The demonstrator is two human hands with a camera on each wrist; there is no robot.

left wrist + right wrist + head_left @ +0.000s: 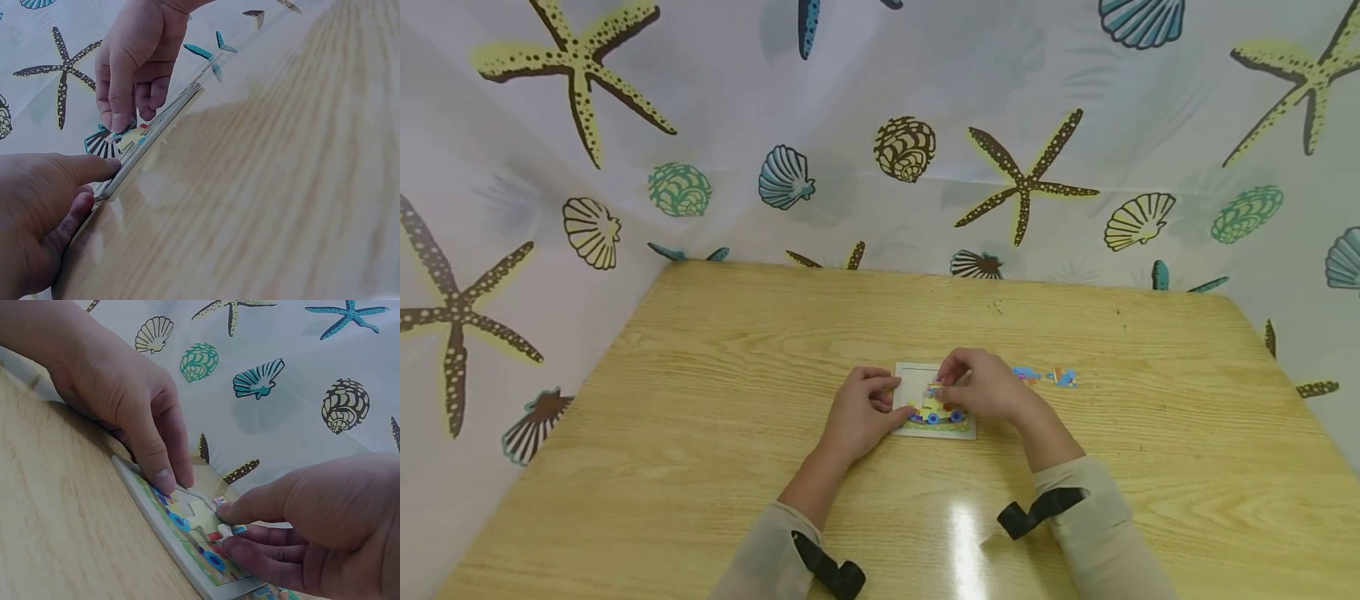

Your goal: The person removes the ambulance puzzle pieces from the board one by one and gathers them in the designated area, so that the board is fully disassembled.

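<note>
Puzzle board (914, 380), partly filled with a vehicle picture, laid flat near the middle of the surface (700, 467). Its 9 o'clock edge is gripped by the left hand (861, 412), thumb on top. A small piece (239, 529) is pinched by the right hand (988, 387) over the board. Loose pieces (1063, 377) noted between 2 and 3 o'clock.

puzzle board (916, 379) | flat, partly filled | loose pieces (1063, 377) | at its right
</note>
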